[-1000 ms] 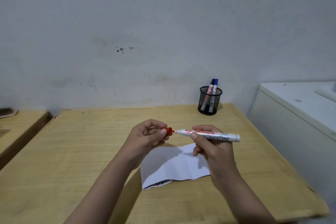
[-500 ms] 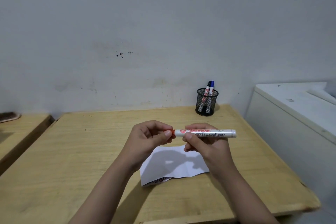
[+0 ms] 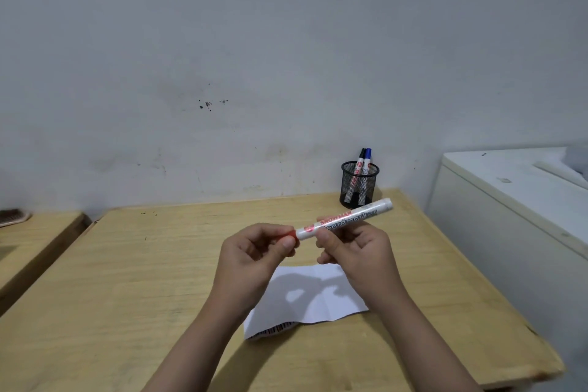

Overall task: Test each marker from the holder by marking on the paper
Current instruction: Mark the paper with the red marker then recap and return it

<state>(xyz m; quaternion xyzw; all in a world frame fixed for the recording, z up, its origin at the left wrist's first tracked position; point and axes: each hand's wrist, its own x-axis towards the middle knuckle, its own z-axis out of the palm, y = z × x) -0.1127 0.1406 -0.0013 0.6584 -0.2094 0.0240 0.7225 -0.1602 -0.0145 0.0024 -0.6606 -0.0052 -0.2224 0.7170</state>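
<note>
A white board marker [image 3: 346, 220] with red print is held above the table by both hands. My right hand [image 3: 356, 248] grips its barrel, whose far end tilts up to the right. My left hand [image 3: 254, 251] pinches the red cap [image 3: 290, 234] at the marker's left end, and the cap sits against the barrel. Below the hands, a creased white paper [image 3: 305, 299] lies on the wooden table [image 3: 143, 280]. At the back right of the table stands a black mesh holder [image 3: 359, 184], with a black-capped and a blue-capped marker [image 3: 368, 154] in it.
A white cabinet [image 3: 509, 200] stands right of the table, its top higher than the tabletop. A second wooden surface [image 3: 31, 239] lies to the left, with a brush at its far edge. A grey wall runs directly behind the table.
A second ago the red cap was off the tip in my left hand. It has been pushed onto the marker, and the barrel's right end has tilted upward.
</note>
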